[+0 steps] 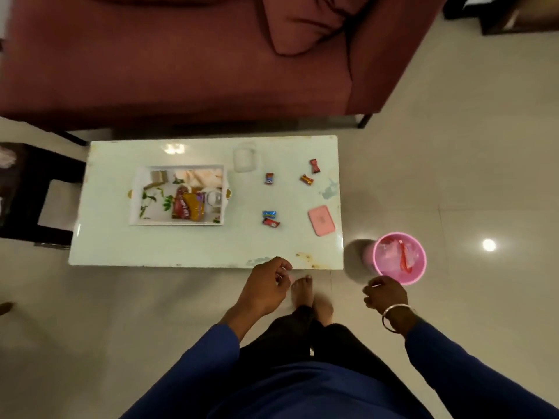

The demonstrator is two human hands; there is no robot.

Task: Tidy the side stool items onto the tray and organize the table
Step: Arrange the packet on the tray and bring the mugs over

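A white tray [135, 195] sits on the left half of the white low table [121, 246]. It holds a red and yellow snack packet [189, 208] and a small white cup [215, 198]. Several wrapped candies lie loose on the right half: one [269, 178], one [306, 179], one [314, 166], and a blue and a red one together [270, 218]. A pink flat case [321, 220] lies near the right edge. My left hand [266, 284] hovers at the table's near edge, fingers loosely curled, holding nothing. My right hand [384, 293] is curled beside the pink bin, also without anything in it.
A pink waste bin [419, 267] with wrappers inside stands on the floor off the table's right corner. A clear glass jar [244, 157] stands behind the tray. A dark stool [27, 189] is at the left. A maroon sofa [181, 62] runs behind the table.
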